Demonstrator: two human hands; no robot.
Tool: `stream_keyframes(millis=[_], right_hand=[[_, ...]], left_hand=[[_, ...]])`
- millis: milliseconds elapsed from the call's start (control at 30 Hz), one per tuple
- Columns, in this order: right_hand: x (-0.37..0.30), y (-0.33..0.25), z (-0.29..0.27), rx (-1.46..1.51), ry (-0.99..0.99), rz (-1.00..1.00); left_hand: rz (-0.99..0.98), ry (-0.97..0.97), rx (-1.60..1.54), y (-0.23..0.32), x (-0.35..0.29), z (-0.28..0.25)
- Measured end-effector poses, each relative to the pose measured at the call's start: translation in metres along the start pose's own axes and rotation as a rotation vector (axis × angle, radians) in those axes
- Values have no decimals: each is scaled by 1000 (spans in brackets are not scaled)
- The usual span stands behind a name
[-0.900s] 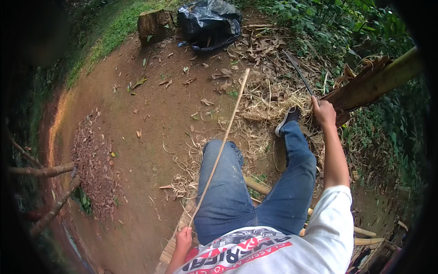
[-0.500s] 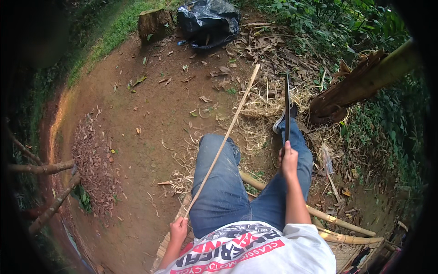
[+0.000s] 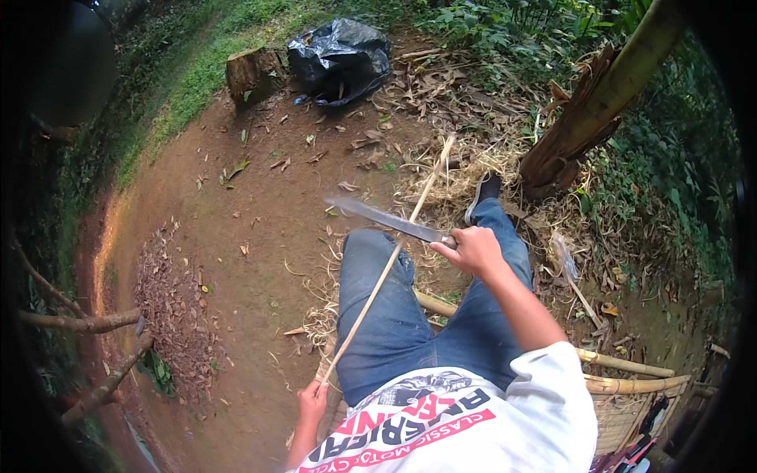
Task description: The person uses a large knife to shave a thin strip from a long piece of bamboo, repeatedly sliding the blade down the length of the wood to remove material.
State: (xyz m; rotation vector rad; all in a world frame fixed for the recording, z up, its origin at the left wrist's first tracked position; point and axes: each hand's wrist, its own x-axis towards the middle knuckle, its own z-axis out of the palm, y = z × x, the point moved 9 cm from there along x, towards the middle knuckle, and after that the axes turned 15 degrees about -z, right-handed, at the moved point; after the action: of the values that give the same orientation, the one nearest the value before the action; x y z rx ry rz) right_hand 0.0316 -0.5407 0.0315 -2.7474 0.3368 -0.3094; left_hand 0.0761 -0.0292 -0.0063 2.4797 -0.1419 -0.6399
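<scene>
Beside my left hip, my left hand is closed round the near end of a long, thin, pale bamboo strip. The strip slants up over my left thigh and out past my knee. My right hand grips the handle of a machete. Its long blade points left and crosses over the strip just beyond my knees. Whether blade and strip touch, I cannot tell. Slight blur shows along the blade toward its tip.
Pale curled shavings lie round my right foot, by a thick leaning bamboo trunk. A tree stump and black plastic bag stand at the back. Bamboo poles of the seat extend right. Branches jut in at left.
The machete has swung from pointing straight ahead to lying leftward across the strip, my right hand moving slightly left and up. My left hand still holds the strip. The view has shifted a little.
</scene>
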Motion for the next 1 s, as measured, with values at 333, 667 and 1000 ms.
stream_keyframes(millis=[333,667,1000], right_hand=[[23,92,5,-132,-62,177],[5,146,11,-174,-40,225],[23,148,-4,-157,-54,209]], left_hand=[[-21,24,83,-13,7,-9],[-46,-41,34,-2,14,-14],[-7,-37,27,-24,24,-14]])
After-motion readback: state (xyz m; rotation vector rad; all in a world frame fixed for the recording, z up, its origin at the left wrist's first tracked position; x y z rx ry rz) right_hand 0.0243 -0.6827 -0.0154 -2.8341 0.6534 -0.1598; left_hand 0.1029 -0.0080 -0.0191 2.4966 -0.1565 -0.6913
